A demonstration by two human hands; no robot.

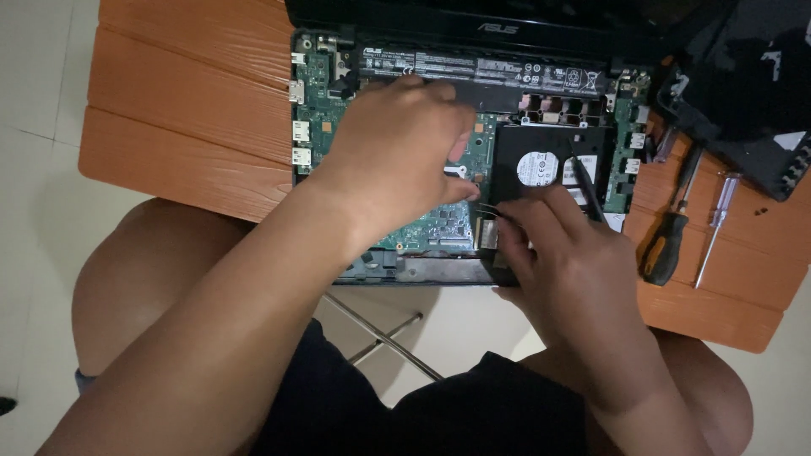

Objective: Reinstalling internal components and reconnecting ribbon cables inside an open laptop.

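Orange wood-grain planks of a small table (194, 127) carry the opened black laptop (439, 152), pale floor tiles (42, 169) around. Left hand (397, 152) lies curled on its green circuit board (439, 221); right hand (566, 262) pinches thin metal tweezers (490, 210). An orange-handled screwdriver (667, 245) lies nearby.

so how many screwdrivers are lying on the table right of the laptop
2. The black-and-orange-handled screwdriver lies on the wooden table just right of the opened laptop; the clear-handled screwdriver lies beside it, further right. Others may be hidden under the hands.
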